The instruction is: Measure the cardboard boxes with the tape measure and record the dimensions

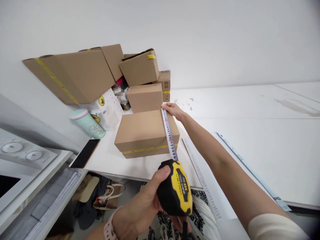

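Observation:
A yellow and black tape measure [178,188] is gripped in my left hand [142,203], close to my body and past the table's front edge. Its silver blade [168,133] runs out across the top of a closed cardboard box [143,128] with yellow tape along its front side. At the box's far edge, my right hand [173,109] pinches the end of the blade between thumb and fingers. Behind this box stands a smaller plain cardboard box [145,98].
More cardboard boxes [82,73] are stacked against the wall. A mint tumbler [88,123] and a black phone-like slab [86,153] lie left on the white table [250,103]. Printed sheets [207,176] lie under my right arm. A white appliance with knobs [22,150] stands left.

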Available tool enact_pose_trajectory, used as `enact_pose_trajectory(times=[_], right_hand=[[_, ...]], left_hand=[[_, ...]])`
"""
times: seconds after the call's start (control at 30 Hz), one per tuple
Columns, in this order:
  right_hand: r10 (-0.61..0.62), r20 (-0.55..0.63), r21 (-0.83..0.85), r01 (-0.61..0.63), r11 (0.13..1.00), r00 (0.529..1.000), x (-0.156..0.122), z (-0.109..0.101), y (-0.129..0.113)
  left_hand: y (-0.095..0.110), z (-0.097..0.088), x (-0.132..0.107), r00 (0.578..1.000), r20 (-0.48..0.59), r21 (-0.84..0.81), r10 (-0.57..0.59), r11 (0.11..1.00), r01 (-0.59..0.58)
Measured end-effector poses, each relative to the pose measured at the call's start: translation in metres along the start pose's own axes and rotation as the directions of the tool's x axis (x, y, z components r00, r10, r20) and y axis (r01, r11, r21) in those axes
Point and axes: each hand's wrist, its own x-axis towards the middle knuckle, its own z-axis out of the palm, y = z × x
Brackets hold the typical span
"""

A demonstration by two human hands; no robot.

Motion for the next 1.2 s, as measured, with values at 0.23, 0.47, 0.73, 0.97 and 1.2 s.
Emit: enact_pose_trajectory(times=[0.23, 0.47, 0.73, 0.97, 1.2], right_hand=[[-0.053, -0.217, 0.125, 0.082, 0.989, 0.975, -0.047, -0.04, -0.005], [0.254, -0.009, -0.002, -0.254, 0.967, 0.967, -0.142, -0.045, 0.053], [0.194, 0.079, -0.105, -0.186, 0.977, 0.978, -0.183, -0.028, 0.035], [-0.08, -0.055, -0.222, 0.066, 0.973, 0.995, -0.193, -0.033, -0.042], [-0.064, -0.104, -0.32, 0.028, 0.947, 0.993, -0.176, -0.023, -0.035]], left_hand=[[-0.023, -0.059, -0.043, 0.798, -0.349, 0.224, 0.491, 0.871, -0.438], [-0.031, -0.147, -0.049, 0.417, -0.572, 0.489, 0.706, 0.702, -0.518], [-0.006, -0.173, -0.029, 0.527, -0.548, 0.169, 0.649, 0.704, -0.69], [0.062, -0.125, -0.066, 0.443, -0.354, 0.222, 0.824, 0.534, -0.816], [0.07, -0.095, -0.053, 0.505, -0.337, 0.289, 0.795, 0.597, -0.748]])
